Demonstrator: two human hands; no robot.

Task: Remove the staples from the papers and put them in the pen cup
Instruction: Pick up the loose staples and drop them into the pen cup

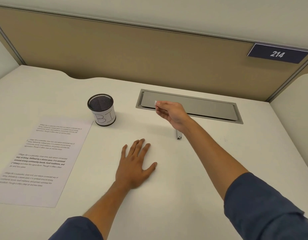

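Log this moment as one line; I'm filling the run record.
left hand: flat on desk | right hand: pinches small white item, raised | pen cup: upright | papers: left of cup

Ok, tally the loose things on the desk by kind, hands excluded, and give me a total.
Mesh pen cup: 1
Printed paper: 1
Small metal tool, probably the staple remover, partly hidden behind the right wrist: 1
Small white scrap pinched in the right hand: 1
Total: 4
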